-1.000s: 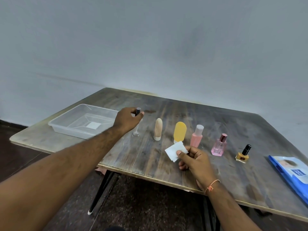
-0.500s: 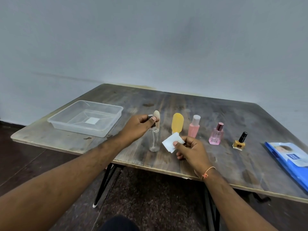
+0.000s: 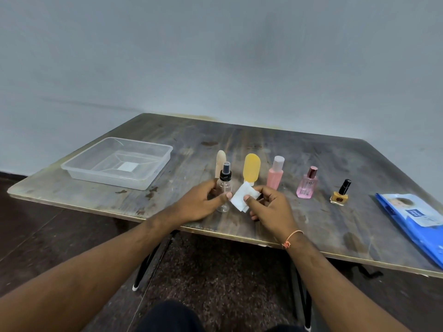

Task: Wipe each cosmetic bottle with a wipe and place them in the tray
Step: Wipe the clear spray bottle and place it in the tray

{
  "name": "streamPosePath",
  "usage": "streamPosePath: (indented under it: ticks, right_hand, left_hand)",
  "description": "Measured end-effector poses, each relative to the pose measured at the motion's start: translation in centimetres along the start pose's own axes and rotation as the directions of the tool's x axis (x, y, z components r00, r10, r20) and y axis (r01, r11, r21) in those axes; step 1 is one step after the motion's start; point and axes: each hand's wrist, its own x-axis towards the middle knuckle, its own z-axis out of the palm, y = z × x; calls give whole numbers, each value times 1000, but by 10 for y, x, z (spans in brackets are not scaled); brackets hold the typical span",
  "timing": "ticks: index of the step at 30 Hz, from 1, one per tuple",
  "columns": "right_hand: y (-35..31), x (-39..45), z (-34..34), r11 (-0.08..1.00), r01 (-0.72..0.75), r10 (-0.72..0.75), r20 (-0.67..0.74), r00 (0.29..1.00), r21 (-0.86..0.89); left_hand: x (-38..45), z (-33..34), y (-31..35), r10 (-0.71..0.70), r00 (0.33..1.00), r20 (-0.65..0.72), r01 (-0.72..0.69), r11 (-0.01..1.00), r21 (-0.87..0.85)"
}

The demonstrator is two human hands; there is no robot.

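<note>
A clear plastic spray bottle with a black pump top (image 3: 224, 185) is gripped upright by the curled fingers of the left hand (image 3: 200, 204). Just right of that bottle, a folded white wipe (image 3: 244, 197) is pinched between thumb and fingers of the right hand (image 3: 271, 209).

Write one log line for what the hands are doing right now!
left hand: holds clear spray bottle | right hand: pinches wipe beside it | tray: no bottles inside | step: wiping not begun

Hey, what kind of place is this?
Probably a plain indoor room set up for a tabletop task: a worn wooden table against a bare wall, with cosmetic bottles lined up beside a plastic tray.
</note>
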Motion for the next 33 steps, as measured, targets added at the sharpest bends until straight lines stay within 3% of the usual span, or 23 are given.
streamPosePath:
  ticks: [4,10,13,19,24,27,33]
  right_hand:
    - [-1,-1,1,1000,19,-19,9,1000,20]
    - [1,-2,0,996,74,-67,-119,991,57]
    - [2,-1,0,989,149,-150,-77,986,-25]
    - [4,0,2,920,304,-312,7,950,-246]
    - [4,-4,0,898,358,-330,144,933,-257]
    - [2,-6,2,873,392,-343,206,916,-290]
    - [3,0,0,979,203,-201,-166,966,-6]
  left_hand:
    - [4,5,-5,62,998,-4,-61,980,191]
    - [16,15,-1,26,994,106,-51,968,244]
    - [14,28,4,-2,987,161,-26,985,169]
    - [12,33,4,-49,992,113,48,999,13]
    - [12,30,2,-72,991,110,97,967,-236]
    - [12,26,2,-92,984,151,134,945,-298]
    - [4,25,9,-68,988,141,106,955,-276]
